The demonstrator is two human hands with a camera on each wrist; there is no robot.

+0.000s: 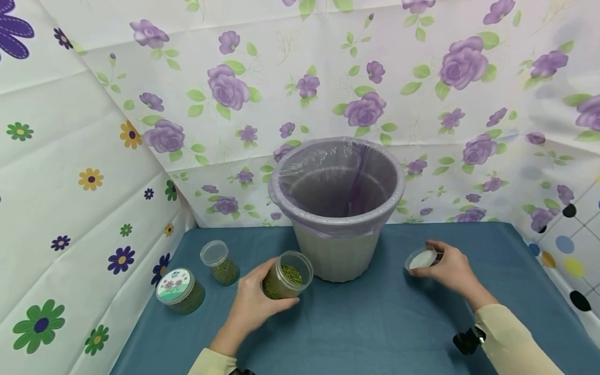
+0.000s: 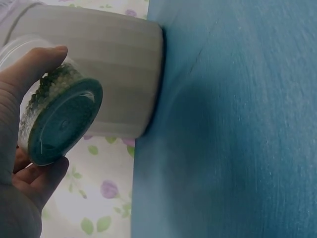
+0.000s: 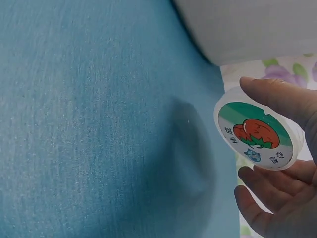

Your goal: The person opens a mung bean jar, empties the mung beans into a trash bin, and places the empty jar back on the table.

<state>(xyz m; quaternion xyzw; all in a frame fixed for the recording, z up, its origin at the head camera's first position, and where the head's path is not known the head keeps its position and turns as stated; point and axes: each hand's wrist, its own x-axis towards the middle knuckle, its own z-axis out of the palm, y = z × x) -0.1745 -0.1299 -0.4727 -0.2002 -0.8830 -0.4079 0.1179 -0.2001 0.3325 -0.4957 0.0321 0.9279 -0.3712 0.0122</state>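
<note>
My left hand (image 1: 255,302) grips a clear plastic jar (image 1: 296,268) partly filled with green beans, its open mouth tilted toward the bin. In the left wrist view the jar's round base (image 2: 64,121) shows, thumb above and fingers below. Over on the right, my right hand (image 1: 451,268) pinches a round jar lid (image 1: 422,259) by its edge, with its pale underside toward the head camera. A tomato picture on a green and white label covers the lid's other face (image 3: 257,134) in the right wrist view. Both hands are raised over the blue tablecloth.
A grey bin (image 1: 337,250) lined with a thin purple bag stands at the back middle, between the hands. To the left are an uncapped jar (image 1: 225,271) of green contents and a lidded jar (image 1: 180,291) with a flower label. Flowered sheeting (image 1: 262,120) hangs behind the table.
</note>
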